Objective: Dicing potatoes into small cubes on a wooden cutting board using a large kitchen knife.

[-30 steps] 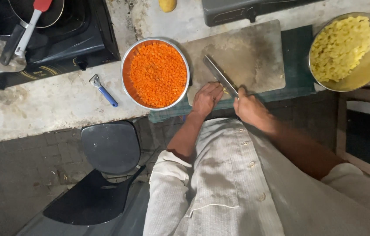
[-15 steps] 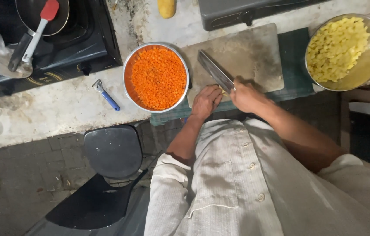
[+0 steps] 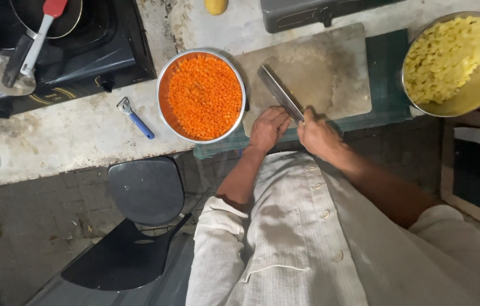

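Observation:
My right hand (image 3: 317,135) grips the handle of a large knife (image 3: 279,91) whose blade lies angled across the near left part of a worn cutting board (image 3: 325,68). My left hand (image 3: 268,128) rests at the board's near edge, fingers curled beside the blade near the handle. A round metal bowl (image 3: 163,85) filled with diced orange carrot (image 3: 205,95) sits just left of the board. A second metal bowl (image 3: 478,96) with diced yellow potato (image 3: 444,56) stands at the far right.
A blue-handled peeler (image 3: 135,117) lies on the stained counter left of the carrot bowl. A black stove (image 3: 81,56) with a pan and a red-and-white spatula (image 3: 39,37) is at the upper left. A black chair (image 3: 138,226) stands below the counter.
The knife blade has swung further onto the board, pointing more to the upper left. Both hands stay together at the board's near edge.

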